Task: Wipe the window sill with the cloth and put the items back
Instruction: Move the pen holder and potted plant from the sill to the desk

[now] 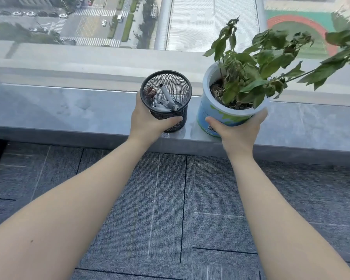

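Observation:
A black mesh pen holder point(171, 98) with a few pens inside stands on the grey window sill point(69, 112), tilted slightly toward me. My left hand point(148, 120) is wrapped around its near side. To its right is a white and blue plant pot point(216, 110) holding a leafy green plant point(257, 69). My right hand point(238, 130) grips the pot's near side from below the rim. The pot leans toward me at the sill's front edge. No cloth is in view.
The window glass point(109, 27) rises right behind the sill, with a street and a sports field far below. Damp smears point(77, 106) mark the sill left of the holder. Grey carpet tiles point(160, 209) cover the floor under my arms.

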`<move>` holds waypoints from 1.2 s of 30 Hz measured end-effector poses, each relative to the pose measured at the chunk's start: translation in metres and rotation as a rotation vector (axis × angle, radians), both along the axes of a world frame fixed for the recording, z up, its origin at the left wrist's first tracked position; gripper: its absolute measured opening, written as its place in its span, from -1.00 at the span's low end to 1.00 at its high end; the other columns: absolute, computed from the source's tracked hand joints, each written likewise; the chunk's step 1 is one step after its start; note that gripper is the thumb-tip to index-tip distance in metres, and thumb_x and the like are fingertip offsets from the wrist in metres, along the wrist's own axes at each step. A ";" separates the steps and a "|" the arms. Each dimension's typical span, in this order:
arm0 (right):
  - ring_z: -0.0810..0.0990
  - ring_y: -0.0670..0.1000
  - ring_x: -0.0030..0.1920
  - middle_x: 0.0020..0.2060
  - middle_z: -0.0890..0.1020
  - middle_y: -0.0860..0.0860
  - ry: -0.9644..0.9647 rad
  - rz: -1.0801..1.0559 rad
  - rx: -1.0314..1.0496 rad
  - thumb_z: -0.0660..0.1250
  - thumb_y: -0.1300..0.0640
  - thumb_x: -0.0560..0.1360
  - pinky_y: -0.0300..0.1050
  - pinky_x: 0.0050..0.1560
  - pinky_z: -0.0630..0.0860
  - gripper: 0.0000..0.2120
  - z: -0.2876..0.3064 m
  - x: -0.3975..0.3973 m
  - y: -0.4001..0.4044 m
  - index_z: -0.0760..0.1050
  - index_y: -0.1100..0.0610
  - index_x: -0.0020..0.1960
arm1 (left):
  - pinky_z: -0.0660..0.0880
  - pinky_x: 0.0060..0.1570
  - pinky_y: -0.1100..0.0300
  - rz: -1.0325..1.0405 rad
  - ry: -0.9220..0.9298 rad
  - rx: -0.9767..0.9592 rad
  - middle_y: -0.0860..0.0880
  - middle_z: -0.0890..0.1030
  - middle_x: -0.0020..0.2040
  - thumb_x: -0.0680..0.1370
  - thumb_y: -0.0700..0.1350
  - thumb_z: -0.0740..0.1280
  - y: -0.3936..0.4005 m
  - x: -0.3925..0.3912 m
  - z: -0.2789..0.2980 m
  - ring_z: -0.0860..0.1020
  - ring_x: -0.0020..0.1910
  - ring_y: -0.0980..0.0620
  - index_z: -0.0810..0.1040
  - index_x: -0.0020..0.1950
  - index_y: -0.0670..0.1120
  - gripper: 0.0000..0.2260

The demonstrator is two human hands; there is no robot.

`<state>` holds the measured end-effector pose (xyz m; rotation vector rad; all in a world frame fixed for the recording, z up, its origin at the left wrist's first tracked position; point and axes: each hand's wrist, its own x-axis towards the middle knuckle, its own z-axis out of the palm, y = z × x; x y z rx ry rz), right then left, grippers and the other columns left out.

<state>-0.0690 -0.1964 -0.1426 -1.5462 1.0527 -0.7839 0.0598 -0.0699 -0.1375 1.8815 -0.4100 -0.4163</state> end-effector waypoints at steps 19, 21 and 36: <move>0.45 -0.09 0.19 0.06 0.43 -0.19 0.021 0.159 0.118 0.59 0.25 0.16 -0.09 0.24 0.50 -0.12 0.296 -0.036 0.099 0.18 0.18 0.34 | 0.42 0.17 0.17 0.117 0.146 -0.016 0.25 0.48 -0.01 0.11 -0.13 0.58 0.108 -0.058 0.296 0.50 0.03 0.24 0.32 0.09 0.11 -0.34; 0.45 -0.07 0.21 0.10 0.43 -0.13 0.005 0.189 0.118 0.59 0.25 0.15 -0.07 0.24 0.50 -0.11 0.355 -0.040 0.109 0.18 0.16 0.35 | 0.43 0.22 0.13 0.121 0.138 -0.030 0.15 0.52 0.06 0.05 0.02 0.54 0.117 -0.065 0.359 0.51 0.13 0.11 0.33 0.17 0.05 -0.26; 0.49 -0.03 0.09 0.05 0.44 -0.05 -0.144 0.563 -0.029 0.54 0.12 0.05 -0.26 0.02 0.51 -0.21 0.615 -0.097 0.178 0.20 0.04 0.17 | 0.42 0.15 0.19 0.387 -0.128 -0.100 0.21 0.47 0.02 0.02 0.18 0.45 0.220 -0.169 0.620 0.46 0.13 0.10 0.32 0.14 0.11 -0.27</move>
